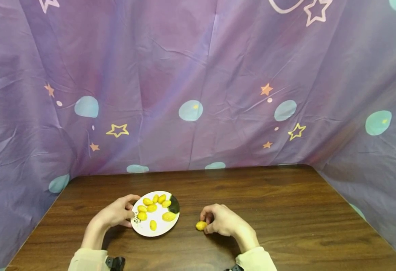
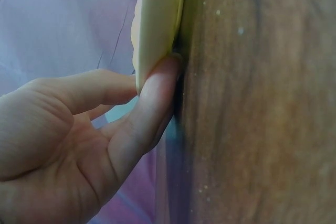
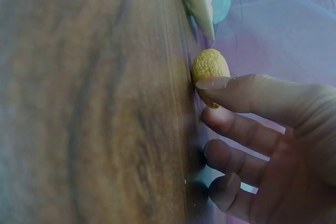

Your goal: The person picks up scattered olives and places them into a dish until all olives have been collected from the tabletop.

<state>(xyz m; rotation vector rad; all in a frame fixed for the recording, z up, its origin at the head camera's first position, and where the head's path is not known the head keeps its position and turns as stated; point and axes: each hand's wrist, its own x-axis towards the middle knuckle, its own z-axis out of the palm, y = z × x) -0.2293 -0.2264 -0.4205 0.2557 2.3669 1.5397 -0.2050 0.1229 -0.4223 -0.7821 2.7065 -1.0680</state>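
Note:
My left hand (image 1: pixel 116 211) grips the left edge of a white round plate (image 1: pixel 160 229). In the left wrist view, a finger and thumb pinch the plate's rim (image 2: pixel 157 24) from above and below. The plate has a dark green patch at its right and bears several small yellow oval fruits (image 1: pixel 152 207). Right of the plate, my right hand (image 1: pixel 226 222) pinches another yellow oval fruit (image 1: pixel 201 226) between thumb and forefinger, low over the table. Its rough, wrinkled skin shows in the right wrist view, where the fruit (image 3: pixel 210 64) sits just short of the plate's rim (image 3: pixel 198 3).
Both hands work over a dark brown wooden table (image 1: pixel 286 210). A purple cloth (image 1: pixel 170 75) printed with stars and blue ovals hangs behind it and along both sides.

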